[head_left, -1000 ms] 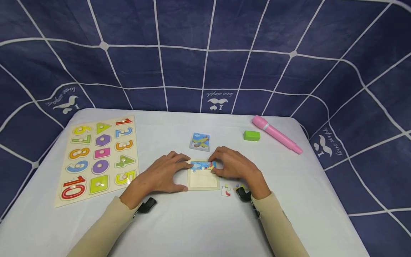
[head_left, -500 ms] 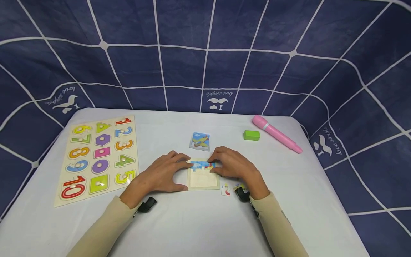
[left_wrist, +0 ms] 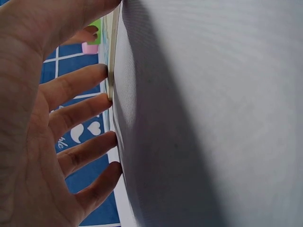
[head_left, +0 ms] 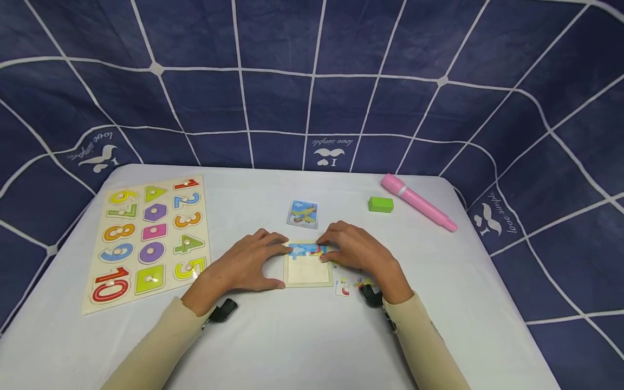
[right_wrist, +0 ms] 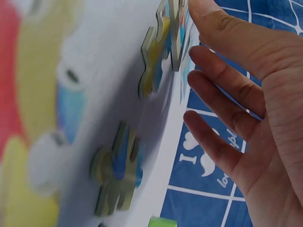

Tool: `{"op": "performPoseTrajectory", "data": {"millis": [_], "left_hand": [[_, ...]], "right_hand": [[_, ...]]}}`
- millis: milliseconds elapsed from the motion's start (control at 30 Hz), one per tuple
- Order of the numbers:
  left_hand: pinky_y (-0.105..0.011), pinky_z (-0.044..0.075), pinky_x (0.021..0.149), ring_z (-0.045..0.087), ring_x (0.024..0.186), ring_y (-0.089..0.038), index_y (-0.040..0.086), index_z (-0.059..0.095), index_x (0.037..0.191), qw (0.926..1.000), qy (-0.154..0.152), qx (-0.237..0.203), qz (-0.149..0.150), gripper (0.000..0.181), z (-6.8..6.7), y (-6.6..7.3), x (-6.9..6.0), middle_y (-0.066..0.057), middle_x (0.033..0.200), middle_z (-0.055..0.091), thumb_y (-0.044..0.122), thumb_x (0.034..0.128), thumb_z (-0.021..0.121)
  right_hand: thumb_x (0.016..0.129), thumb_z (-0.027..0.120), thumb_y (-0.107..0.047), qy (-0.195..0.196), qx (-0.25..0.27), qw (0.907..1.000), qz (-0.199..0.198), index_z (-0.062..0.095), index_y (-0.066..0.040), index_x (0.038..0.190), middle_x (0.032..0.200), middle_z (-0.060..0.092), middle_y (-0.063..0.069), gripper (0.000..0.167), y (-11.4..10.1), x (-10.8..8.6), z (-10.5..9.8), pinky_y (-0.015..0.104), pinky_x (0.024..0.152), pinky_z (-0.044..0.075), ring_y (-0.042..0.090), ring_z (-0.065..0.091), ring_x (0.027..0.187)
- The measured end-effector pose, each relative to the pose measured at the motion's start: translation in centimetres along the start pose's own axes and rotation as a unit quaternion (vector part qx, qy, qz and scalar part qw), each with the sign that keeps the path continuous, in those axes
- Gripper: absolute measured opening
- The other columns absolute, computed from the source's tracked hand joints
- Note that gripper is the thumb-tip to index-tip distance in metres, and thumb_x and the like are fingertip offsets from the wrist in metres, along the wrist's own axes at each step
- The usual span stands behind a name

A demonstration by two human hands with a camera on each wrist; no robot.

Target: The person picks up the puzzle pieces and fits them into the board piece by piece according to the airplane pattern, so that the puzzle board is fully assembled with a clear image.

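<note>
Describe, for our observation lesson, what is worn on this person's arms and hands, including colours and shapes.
Both arms wear long beige fabric sleeves that end near the wrists. A small, chunky black device sits at the left wrist, with a similar black device at the right. The left hand and right hand are bare, with no gloves visible.

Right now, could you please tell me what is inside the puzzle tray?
Mostly blue puzzle pieces line the far side of the tray; its nearer floor is bare. What the right hand covers at the far right corner is hidden.
</note>
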State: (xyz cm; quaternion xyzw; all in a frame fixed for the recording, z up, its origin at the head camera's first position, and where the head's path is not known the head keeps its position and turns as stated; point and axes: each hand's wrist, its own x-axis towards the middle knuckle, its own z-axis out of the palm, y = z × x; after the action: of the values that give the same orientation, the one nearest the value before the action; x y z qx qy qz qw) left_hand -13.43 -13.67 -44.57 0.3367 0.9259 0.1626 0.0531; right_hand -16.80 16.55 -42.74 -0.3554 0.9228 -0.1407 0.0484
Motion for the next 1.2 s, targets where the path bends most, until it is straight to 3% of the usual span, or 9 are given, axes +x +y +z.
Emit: {"op": "performPoseTrajectory", "data": {"millis": [700,1200], "left_hand": [[-0.049,0.050,0.101,0.052,0.132,-0.025,0.022,0.069,0.146,1.0000,0.004,-0.004,-0.002,0.080,0.1,0.1,-0.1,0.000,0.154,0.059,0.060,0.0784,0.090],[-0.049,0.049,0.102,0.052,0.132,-0.025,0.022,0.070,0.145,1.0000,0.002,-0.005,-0.003,0.079,0.1,0.0,0.0,0.000,0.154,0.059,0.059,0.0783,0.090]], "right_hand": [[0.089,0.091,-0.033,-0.010,0.038,0.9975,0.058,0.079,-0.017,0.129,0.123,0.073,-0.006,0.045,1.0,-3.5,-0.1,0.038,0.105,0.054,0.011,0.063,0.116],[0.089,0.090,-0.025,-0.008,0.033,0.9981,0.052,0.078,-0.018,0.131,0.124,0.071,-0.007,0.045,1.6,-4.9,0.3,0.037,0.101,0.055,0.010,0.062,0.114]]}}
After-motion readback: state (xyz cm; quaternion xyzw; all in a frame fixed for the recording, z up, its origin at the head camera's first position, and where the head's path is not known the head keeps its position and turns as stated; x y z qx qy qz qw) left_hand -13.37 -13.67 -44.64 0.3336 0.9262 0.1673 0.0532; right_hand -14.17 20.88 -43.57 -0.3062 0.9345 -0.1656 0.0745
